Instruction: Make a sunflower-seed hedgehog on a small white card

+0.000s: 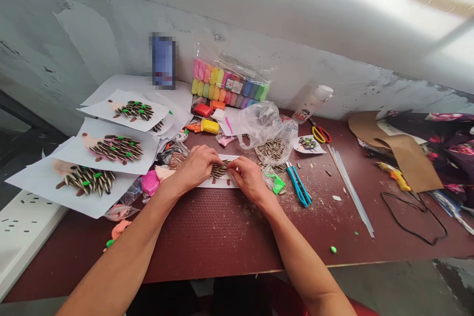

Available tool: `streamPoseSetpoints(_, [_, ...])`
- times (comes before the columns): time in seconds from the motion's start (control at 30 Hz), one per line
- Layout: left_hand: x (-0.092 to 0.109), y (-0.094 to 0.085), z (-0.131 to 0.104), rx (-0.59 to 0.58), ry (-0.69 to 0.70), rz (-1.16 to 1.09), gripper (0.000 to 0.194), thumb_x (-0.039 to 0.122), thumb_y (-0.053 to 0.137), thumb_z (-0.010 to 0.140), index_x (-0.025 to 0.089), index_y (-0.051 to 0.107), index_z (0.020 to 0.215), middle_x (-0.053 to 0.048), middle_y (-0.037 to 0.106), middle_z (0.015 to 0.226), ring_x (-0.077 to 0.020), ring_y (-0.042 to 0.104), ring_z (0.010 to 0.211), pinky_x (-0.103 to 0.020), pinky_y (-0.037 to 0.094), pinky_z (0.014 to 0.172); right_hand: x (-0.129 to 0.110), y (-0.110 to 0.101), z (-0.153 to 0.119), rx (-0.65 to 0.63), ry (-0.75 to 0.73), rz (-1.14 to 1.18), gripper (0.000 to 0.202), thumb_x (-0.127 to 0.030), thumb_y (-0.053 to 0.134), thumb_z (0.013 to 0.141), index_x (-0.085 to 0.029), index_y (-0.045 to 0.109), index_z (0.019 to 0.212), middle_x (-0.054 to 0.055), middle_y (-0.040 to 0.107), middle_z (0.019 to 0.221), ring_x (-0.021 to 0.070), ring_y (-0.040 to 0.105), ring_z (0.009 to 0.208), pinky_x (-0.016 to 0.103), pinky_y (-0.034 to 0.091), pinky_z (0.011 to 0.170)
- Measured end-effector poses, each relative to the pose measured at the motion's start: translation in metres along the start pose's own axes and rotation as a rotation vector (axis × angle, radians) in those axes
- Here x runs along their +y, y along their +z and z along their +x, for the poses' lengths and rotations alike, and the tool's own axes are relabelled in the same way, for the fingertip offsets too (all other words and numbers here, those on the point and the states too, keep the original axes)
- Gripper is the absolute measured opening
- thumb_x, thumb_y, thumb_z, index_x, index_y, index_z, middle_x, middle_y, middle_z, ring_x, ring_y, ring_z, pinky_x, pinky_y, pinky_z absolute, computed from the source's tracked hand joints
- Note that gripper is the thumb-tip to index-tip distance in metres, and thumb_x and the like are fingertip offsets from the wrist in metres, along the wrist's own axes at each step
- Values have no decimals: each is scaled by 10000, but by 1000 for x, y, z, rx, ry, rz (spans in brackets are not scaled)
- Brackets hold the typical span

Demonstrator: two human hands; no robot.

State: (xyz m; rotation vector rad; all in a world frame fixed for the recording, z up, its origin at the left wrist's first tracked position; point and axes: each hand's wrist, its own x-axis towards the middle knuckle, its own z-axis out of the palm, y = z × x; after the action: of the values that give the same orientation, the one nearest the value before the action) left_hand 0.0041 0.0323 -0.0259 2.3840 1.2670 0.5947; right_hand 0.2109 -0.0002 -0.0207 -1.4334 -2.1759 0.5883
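1. At the centre of the frame we see a small white paper card (206, 184) on the dark red, textured tabletop (222, 237); it bears a dense patch of striped, pointed seeds (218, 172) with brown blobs below.
2. Our left hand (196, 165) reaches over the card's left side; its grip is narrow, fingertips beside the patch, and we cannot tell whether they pinch a seed.
3. Our right hand (249, 180) meets the card's right side, thumb and fingers drawn close together; we cannot tell what, if anything, this grip holds.
4. Right of centre we find a clear plastic bag (261, 116) by a heap of loose seeds, a bright green lump (277, 183) and a teal-handled tool (299, 186).
5. At the left we see stacked white sheets (89, 207) bearing seed-covered, green-dotted animal figures (113, 149).
6. At upper centre we see a transparent pouch of multicoloured packets (222, 89); a white bottle (313, 104) leans to its right.
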Motion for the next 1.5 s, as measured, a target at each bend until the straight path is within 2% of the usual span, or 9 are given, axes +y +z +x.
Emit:
streamPoseSetpoints(0.37, [-1, 1, 0, -1, 13, 17, 407, 51, 486, 832, 248, 826, 938, -50, 792, 998, -240, 643, 945, -416, 482, 907, 2, 2, 2, -2, -5, -8, 155, -127, 625, 946, -217, 752, 946, 31, 669, 898, 156, 596, 815, 253, 426, 755])
streamPoseSetpoints(0.53, [-2, 1, -1, 18, 4, 33, 384, 58, 497, 847, 221, 813, 994, -75, 786, 1006, -255, 644, 960, -422, 477, 902, 1, 1, 1, -2, -1, 6, 147, -122, 633, 937, -212, 749, 938, 29, 663, 881, 157, 597, 804, 254, 423, 745])
streamPoseSetpoints(0.9, [-1, -4, 1, -40, -24, 68, 417, 52, 507, 830, 260, 831, 991, -64, 780, 988, -261, 626, 949, -434, 467, 901, 0, 0, 1, 33, 10, 113, 179, -75, 628, 897, -209, 745, 917, 18, 683, 870, 148, 601, 776, 256, 437, 746])
streamPoseSetpoints(1.17, [-1, -5, 0, -30, -15, 59, 408, 75, 510, 824, 266, 837, 975, -73, 768, 976, -257, 615, 934, -434, 481, 897, -6, -4, 1, -11, 36, 155, 142, -90, 670, 884, -203, 756, 898, 9, 702, 848, 138, 588, 744, 254, 429, 735])
streamPoseSetpoints(1.5, [-3, -4, -1, -26, -4, 35, 391, 79, 521, 831, 261, 839, 970, -80, 762, 963, -258, 608, 931, -435, 474, 901, -5, -3, 2, -41, 70, 76, 176, -70, 666, 863, -209, 768, 895, 25, 724, 880, 160, 626, 797, 267, 448, 766])
